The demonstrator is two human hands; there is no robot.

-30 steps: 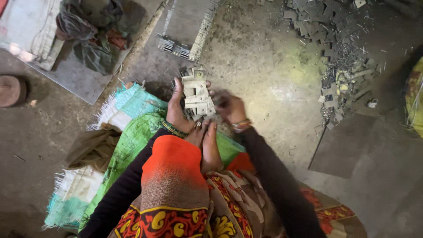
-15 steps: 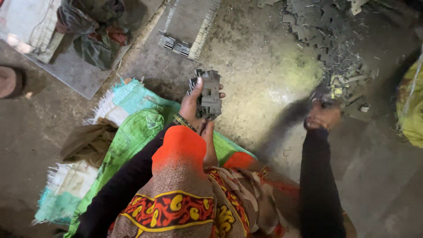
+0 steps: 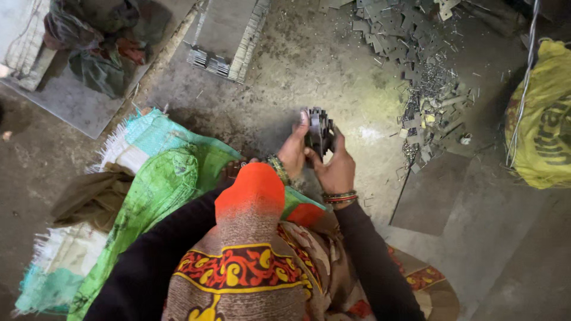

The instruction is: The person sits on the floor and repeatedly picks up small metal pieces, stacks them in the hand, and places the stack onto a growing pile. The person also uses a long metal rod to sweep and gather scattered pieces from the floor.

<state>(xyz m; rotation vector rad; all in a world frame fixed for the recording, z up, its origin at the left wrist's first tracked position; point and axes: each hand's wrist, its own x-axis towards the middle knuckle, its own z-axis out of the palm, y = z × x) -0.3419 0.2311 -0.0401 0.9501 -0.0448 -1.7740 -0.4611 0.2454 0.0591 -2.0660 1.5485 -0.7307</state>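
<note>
Left hand (image 3: 293, 153) and right hand (image 3: 336, 169) both pinch a stack of metal plates (image 3: 318, 131), squaring its edges above the floor (image 3: 267, 101).

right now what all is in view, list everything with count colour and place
stack of metal plates: one, dark grey, held in both hands at centre
loose metal pieces: too many to count, grey, heaped on the floor upper right
flat metal sheet: one, grey, floor right of the hands
stacked plates: one pile, grey, floor at top
woven sack mat: one, green and white, floor at left
yellow sack: one, right edge
bundle of cloth: one, dark, upper left
left hand: grips the stack
right hand: grips the stack
</note>
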